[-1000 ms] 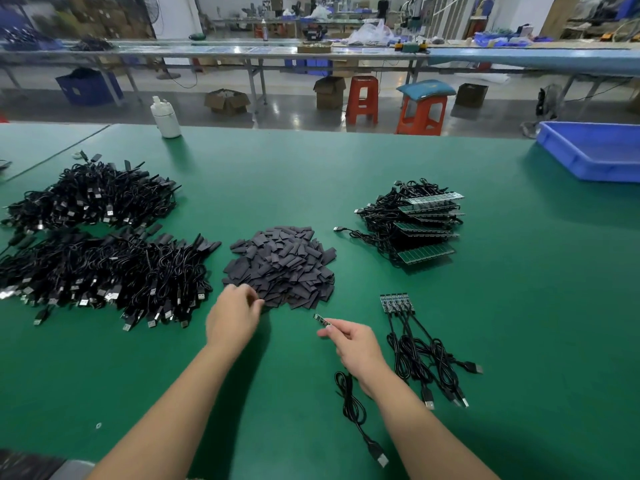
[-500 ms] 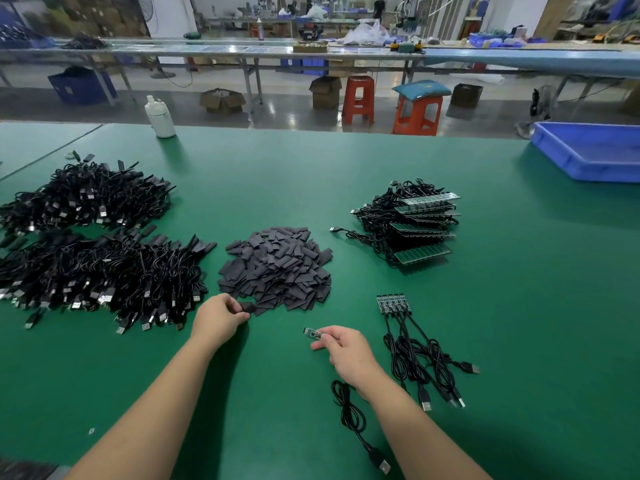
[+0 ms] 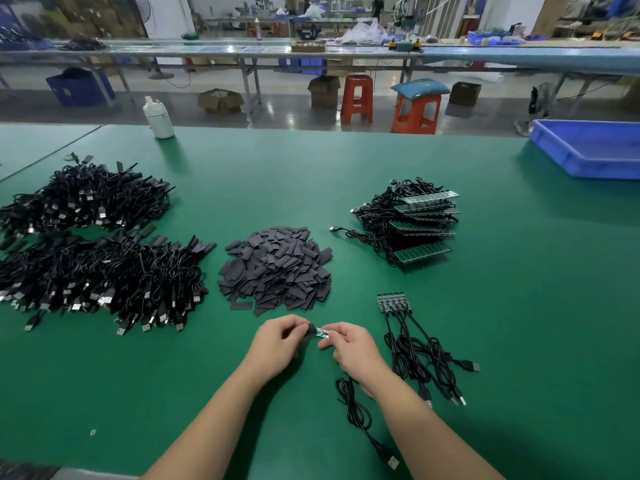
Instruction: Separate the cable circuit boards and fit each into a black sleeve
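My left hand pinches a black sleeve low over the green table. My right hand pinches a small circuit board, whose tip meets the sleeve's open end. The board's black cable trails back under my right wrist to a USB plug. Just beyond my hands lies a heap of loose black sleeves. A joined strip of boards with cables lies to the right. A stack of uncut board panels with cables sits behind it.
Two big heaps of sleeved black cables fill the left of the green table. A white bottle stands at the far edge and a blue bin at the far right. Stools and benches stand beyond.
My left hand picked a sleeve from the heap and came toward me and rightward. My right hand brought the board leftward; sleeve and board now meet between the two hands.
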Tool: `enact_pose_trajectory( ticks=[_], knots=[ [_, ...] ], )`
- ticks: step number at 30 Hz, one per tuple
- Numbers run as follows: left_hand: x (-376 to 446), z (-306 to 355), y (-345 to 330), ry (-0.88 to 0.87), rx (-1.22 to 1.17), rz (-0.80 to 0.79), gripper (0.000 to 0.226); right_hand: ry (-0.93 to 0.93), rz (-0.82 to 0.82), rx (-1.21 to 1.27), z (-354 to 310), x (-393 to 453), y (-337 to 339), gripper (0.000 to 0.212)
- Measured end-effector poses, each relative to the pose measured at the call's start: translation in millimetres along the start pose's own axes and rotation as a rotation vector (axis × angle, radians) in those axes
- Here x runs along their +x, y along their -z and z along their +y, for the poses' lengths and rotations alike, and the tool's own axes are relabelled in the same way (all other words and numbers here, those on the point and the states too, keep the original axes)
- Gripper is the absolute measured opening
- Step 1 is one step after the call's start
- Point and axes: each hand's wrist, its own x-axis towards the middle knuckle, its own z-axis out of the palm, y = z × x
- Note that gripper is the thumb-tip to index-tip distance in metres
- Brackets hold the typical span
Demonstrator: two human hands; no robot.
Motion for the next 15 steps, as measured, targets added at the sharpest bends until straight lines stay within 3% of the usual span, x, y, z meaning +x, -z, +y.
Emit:
enact_pose_trajectory(
  ticks=[3,9,15],
  knots=[
    [-3.8,-6.0,-5.8,-0.02,0.045,0.073,0.02,0.001,0.004,0.003,0.1,-0.5,-0.1,0.022],
    [-13.4,-15.9,-9.7,-0.148,0.202,0.044,0.039,-0.002,0.001,-0.018,1.0,2.4,0.3,0.022],
    [-10.4,-16.1,-12.2,-0.129,0.178,0.093,0.03,-0.038,-0.029,0.024,-2.4,0.0,1.4,0.021]
  ],
)
